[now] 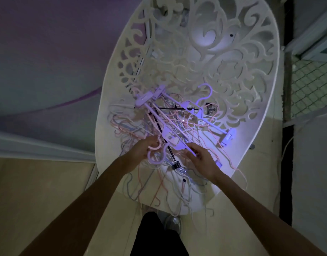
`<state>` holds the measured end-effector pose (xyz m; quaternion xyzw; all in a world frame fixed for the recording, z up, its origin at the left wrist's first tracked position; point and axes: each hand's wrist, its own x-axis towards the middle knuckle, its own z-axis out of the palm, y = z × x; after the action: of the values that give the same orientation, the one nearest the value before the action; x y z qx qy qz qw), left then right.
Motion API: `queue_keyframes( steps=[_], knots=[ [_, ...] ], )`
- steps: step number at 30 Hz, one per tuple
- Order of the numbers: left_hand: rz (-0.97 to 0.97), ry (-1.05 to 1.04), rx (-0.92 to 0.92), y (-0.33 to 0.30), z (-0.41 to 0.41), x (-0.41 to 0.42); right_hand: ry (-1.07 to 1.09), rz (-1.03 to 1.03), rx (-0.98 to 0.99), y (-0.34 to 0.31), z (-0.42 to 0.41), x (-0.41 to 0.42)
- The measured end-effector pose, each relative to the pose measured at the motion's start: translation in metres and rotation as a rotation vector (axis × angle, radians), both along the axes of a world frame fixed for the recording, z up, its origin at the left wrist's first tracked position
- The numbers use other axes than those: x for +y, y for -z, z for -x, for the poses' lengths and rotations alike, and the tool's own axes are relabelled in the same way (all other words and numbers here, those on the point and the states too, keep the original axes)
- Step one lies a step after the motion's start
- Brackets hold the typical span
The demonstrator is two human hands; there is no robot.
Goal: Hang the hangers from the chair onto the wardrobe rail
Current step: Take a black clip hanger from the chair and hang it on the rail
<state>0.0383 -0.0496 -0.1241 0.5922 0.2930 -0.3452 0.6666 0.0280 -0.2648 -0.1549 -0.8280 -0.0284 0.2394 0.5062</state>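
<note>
Gripping pink hook (155, 145), left hand (140, 149); right hand (201, 157) pinching lilac hanger (170, 134); tangled pile (159, 124) indistinct.

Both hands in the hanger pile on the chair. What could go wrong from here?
1. Left hand grips purple hooks inside a tangled pile; lifting may drag extras.
2. Thin hangers overhang the chair edge and could slide off.
3. A black clip hanger crosses the purple ones and may snag.

White chair (247, 74), scrollwork cutouts; hangers (170, 126) lilac, pink, pale blue, one black.
</note>
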Motion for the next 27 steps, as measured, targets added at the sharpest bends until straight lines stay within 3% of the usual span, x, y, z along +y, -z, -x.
queue_keyframes(
  steps=[4, 8, 16, 23, 27],
  knots=[
    [-0.05, -0.088, -0.039, -0.01, 0.005, -0.009, 0.002, 0.091, -0.078, -0.011, 0.003, -0.009],
    [-0.205, 0.0, -0.216, -0.028, 0.003, -0.013, 0.0, 0.195, -0.172, -0.025, 0.008, -0.014],
    [-0.119, 0.038, -0.143, -0.066, -0.01, -0.005, 0.057, -0.023, -0.072, -0.058, 0.011, -0.008],
    [0.205, -0.069, -0.109, -0.108, -0.013, -0.002, 0.058, -0.168, 0.041, -0.105, -0.004, -0.011],
    [0.429, -0.195, 0.035, -0.126, -0.005, 0.0, 0.118, -0.196, 0.08, -0.13, -0.01, -0.008]
  ],
)
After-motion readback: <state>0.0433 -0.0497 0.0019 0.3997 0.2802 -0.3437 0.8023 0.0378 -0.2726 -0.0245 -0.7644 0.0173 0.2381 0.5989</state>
